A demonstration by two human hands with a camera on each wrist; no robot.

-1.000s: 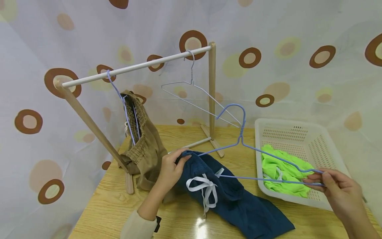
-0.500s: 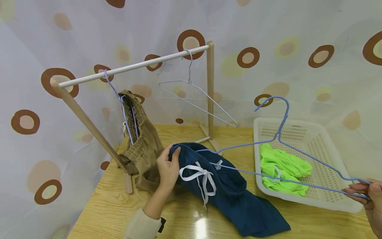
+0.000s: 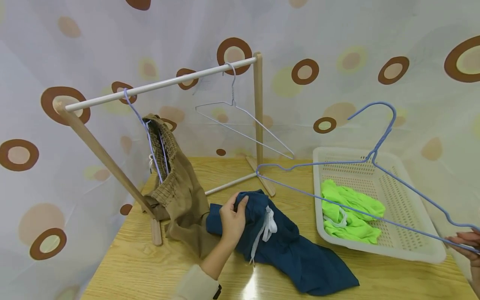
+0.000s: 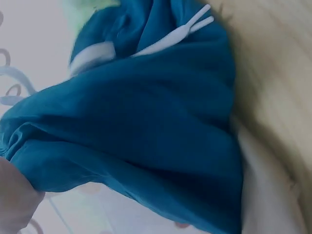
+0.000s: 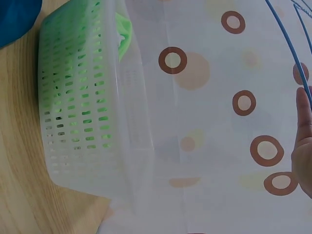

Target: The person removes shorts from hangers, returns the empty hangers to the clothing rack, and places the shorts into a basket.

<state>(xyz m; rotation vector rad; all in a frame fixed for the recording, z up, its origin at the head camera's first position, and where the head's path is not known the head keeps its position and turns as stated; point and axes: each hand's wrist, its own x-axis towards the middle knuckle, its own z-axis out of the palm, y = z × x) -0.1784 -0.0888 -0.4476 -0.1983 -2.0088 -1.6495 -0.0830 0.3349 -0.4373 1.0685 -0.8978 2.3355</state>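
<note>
Navy drawstring pants [image 3: 300, 254] lie bunched on the table, their white drawstring [image 3: 269, 225] tied at the waist. My left hand [image 3: 232, 218] pinches the waistband between thumb and fingers. In the left wrist view the navy cloth [image 4: 146, 117] fills the middle, and part of the left hand [image 4: 17, 200] shows at its lower corner. A blue wire hanger [image 3: 385, 136] is held up at the right, apart from the pants. At the right edge, my right hand [image 3: 468, 245], partly cut off, grips the hanger's far end. The right wrist view catches its fingers [image 5: 304, 122] along the wire.
A white basket [image 3: 416, 216] holding bright green clothing [image 3: 352, 212] stands behind the hanger. On the left, a rack [image 3: 161, 85] carries brown pants [image 3: 183, 191] on a hanger and a bare pale hanger [image 3: 258, 123]. A patterned curtain [image 3: 180, 33] hangs behind.
My right hand has drawn the blue hanger rightward out of the navy waistband. The waistband has folded inward, and the left hand, still pinching it, has shifted slightly right.
</note>
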